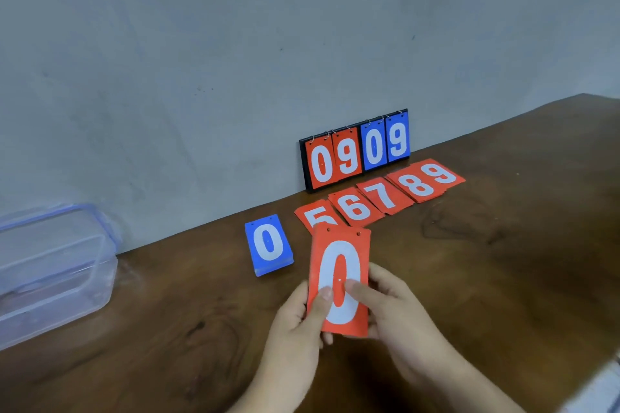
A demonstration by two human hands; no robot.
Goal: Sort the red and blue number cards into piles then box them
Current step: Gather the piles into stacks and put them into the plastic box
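Note:
Both hands hold a stack of red cards (pixel 340 265) with a white 0 on top, lifted above the table. My left hand (pixel 298 315) grips its left edge with the thumb on the face. My right hand (pixel 392 308) grips the right edge, thumb across the zero. A blue pile (pixel 268 245) topped by a 0 lies on the table to the left. Behind the held stack, red cards 5 (pixel 315 214), 6 (pixel 355 208), 7 (pixel 382 194), 8 (pixel 419 184) and 9 (pixel 439 173) lie overlapping in a row.
A clear plastic box (pixel 50 265) with a blue-rimmed lid stands at the far left of the wooden table (pixel 503 278). A black flip scoreboard (pixel 357 151) showing 09 red and 09 blue leans against the grey wall.

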